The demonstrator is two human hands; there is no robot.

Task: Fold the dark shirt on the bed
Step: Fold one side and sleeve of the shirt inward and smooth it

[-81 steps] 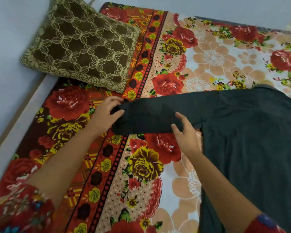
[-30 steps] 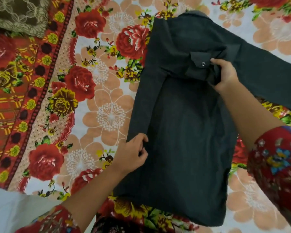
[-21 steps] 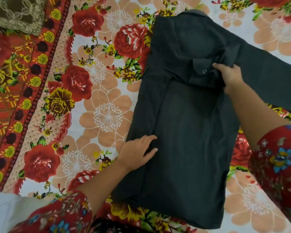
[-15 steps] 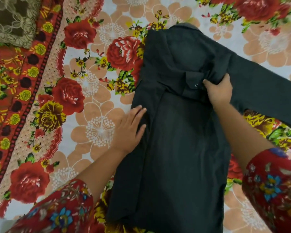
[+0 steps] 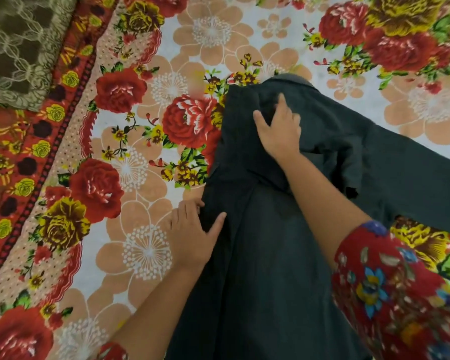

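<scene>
- One dark shirt [image 5: 257, 255] lay right of centre on the floral bedsheet [image 5: 146, 242].
- Left hand [image 5: 192, 235] rested flat, fingers straight, on its left edge.
- Right hand [image 5: 278, 128] pressed, fingers spread, near the collar.
- One cushion [image 5: 16, 48] sat far left.

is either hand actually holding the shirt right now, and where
Nothing looks gripped: the right hand presses the dark shirt below its collar, the left hand rests on its folded side edge.
</scene>
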